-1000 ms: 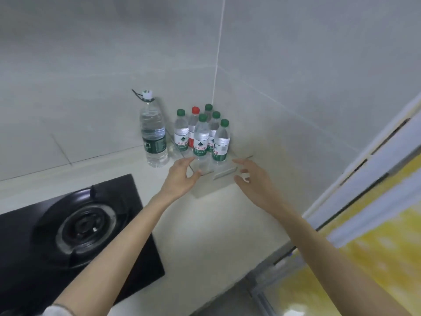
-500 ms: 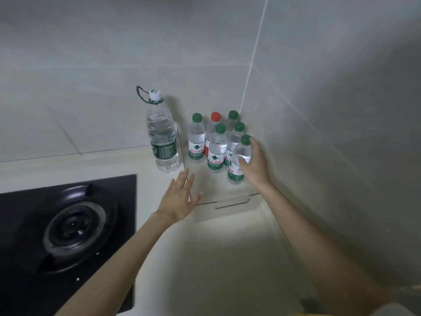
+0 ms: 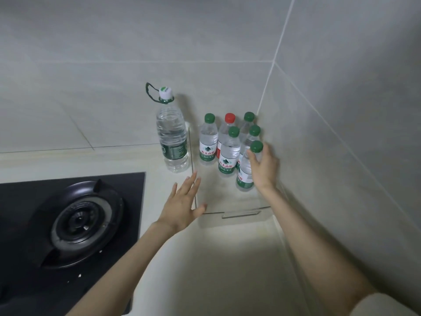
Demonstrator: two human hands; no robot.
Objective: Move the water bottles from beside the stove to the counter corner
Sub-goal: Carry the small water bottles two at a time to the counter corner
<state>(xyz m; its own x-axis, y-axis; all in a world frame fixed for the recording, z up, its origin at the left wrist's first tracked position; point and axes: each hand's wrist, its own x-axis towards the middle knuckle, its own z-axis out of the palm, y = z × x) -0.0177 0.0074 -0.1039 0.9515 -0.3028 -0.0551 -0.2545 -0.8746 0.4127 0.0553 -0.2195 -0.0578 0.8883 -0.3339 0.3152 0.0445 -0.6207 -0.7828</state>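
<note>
Since the desk (image 3: 205, 270) is pale and smooth, bottles would likely slide on it easily. The stove (image 3: 68, 220) sits at the left edge.

The large bottle (image 3: 172, 137) looks full. It stands at the back edge between stove and clear tray (image 3: 241, 216), just beside the tray's left wall. Judged heavy and thin-walled; best taken round the ribbed waist or by its green neck loop (image 3: 148, 91).

Six small bottles (image 3: 229, 153) cluster upright in the tray at the back right corner. Judged light, stiff while full, with slick labels.

- Right hand (image 3: 264, 169): grip clamped round the front bottle (image 3: 245, 179), just below its cap.
- Left hand (image 3: 182, 206): grip apart, fingers spread at the tray's front-left corner; contact unclear.
</note>
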